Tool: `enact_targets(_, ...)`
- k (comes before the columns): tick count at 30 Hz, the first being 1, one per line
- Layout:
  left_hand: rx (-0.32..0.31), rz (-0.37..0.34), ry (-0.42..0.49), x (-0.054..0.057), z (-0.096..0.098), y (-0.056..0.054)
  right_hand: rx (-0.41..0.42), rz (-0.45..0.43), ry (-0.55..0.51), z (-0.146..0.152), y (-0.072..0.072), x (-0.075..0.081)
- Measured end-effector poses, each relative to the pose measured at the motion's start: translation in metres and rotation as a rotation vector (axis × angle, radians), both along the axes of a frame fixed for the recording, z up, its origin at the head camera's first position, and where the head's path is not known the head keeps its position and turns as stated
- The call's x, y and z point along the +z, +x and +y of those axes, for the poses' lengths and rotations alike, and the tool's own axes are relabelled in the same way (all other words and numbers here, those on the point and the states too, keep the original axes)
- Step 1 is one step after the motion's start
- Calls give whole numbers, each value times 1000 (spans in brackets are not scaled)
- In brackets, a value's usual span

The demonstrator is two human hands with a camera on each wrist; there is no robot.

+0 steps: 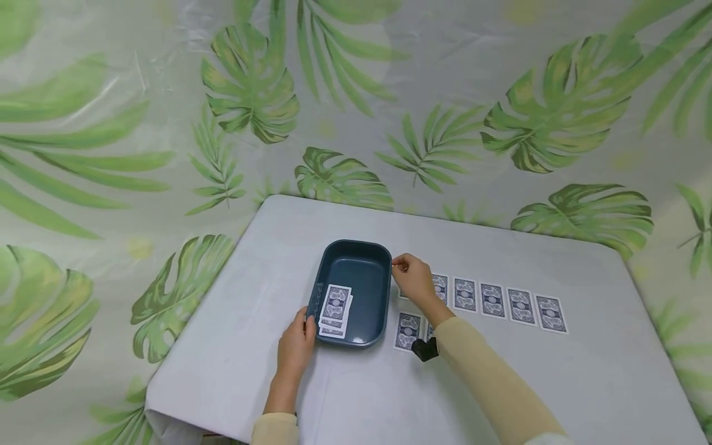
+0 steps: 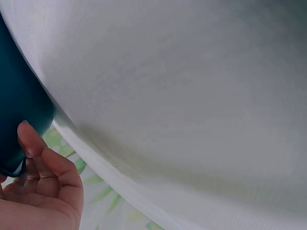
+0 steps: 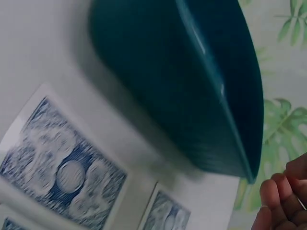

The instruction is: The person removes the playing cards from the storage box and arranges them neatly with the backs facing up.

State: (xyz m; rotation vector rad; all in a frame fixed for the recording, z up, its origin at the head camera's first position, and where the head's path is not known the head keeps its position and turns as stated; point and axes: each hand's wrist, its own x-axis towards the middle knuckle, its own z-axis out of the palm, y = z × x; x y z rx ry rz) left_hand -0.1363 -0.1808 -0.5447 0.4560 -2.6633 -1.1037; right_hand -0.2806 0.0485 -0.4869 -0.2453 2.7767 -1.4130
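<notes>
A dark teal rectangular tray (image 1: 361, 272) stands on the white table, a few overlapping playing cards (image 1: 336, 303) lying face down at its near left. My left hand (image 1: 296, 343) grips the tray's left rim near the front corner, its fingers (image 2: 62, 167) curled against the wall in the left wrist view. At the opposite side, my right hand (image 1: 414, 278) is close by the right rim, fingers bent and holding no card. In the right wrist view its fingertips (image 3: 271, 191) show just off the tray's corner. Right of the tray, cards partly hide beneath my right hand and forearm.
A row of face-down blue cards (image 1: 493, 301) runs rightward from the tray. Another card (image 1: 408, 332) lies nearer, with one beside it mostly covered. A black piece (image 1: 425, 350) shows by my right wrist. Leaf-patterned cloth (image 1: 434, 148) hangs behind the table's far edge.
</notes>
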Motion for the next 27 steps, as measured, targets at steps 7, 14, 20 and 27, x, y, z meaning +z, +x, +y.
enact_targets(7,2,-1,-12,1,-1,-3,84,-24,-4,-44,-3,9)
enact_targets(14,-14,23,-8,1,2,-6,149,-54,30,-72,-1,-5)
enact_targets(20,-13,26,-18,-1,3,-4,132,-102,71,-80,0,-26)
enact_targets(27,-4,29,-24,-2,-2,1,157,-138,148,-88,4,-43)
